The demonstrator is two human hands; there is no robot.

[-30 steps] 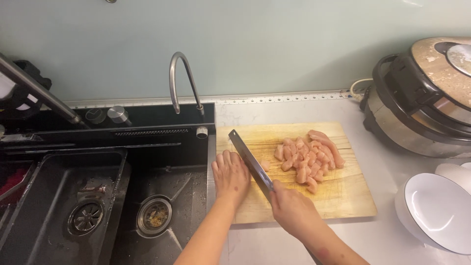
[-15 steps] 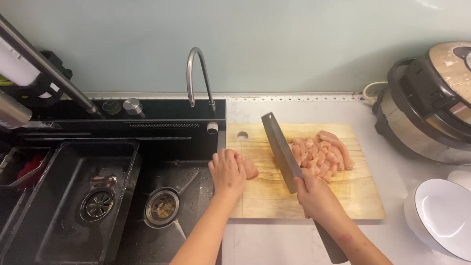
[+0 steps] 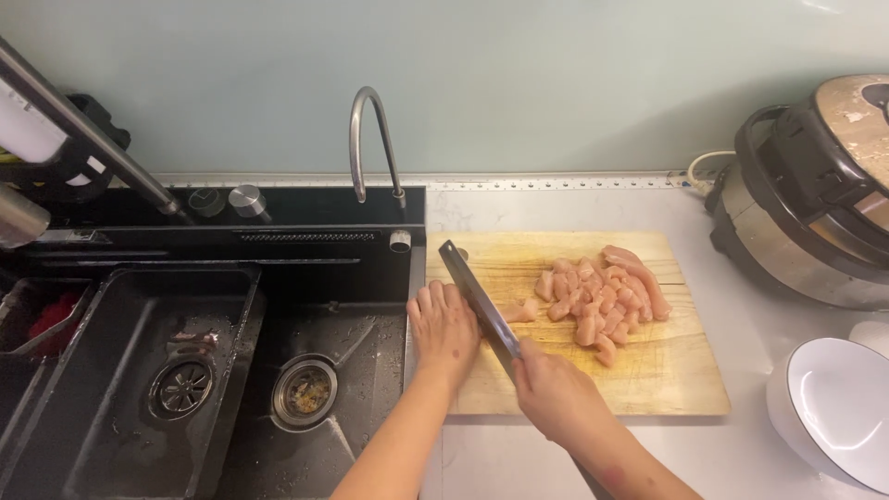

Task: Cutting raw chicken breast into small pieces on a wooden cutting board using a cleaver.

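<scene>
A wooden cutting board [image 3: 676,370] lies on the counter right of the sink, with a heap of cut raw chicken pieces [image 3: 602,292] on its middle. My right hand [image 3: 556,398] grips the handle of a cleaver [image 3: 477,296], whose blade slants up and to the left over the board's left part. My left hand [image 3: 444,324] lies palm down on the board's left edge, fingers close together, right beside the blade. One loose chicken piece [image 3: 520,313] lies just right of the blade.
A black double sink [image 3: 185,370] with two drains fills the left; a curved metal tap [image 3: 370,139] rises behind it. A rice cooker [image 3: 815,194] stands at the right rear. A white bowl [image 3: 833,417] sits at the lower right counter.
The cleaver came back left from the chicken heap and now lies lower over the board's left part, next to my left hand. My left hand stayed near the board's left edge.
</scene>
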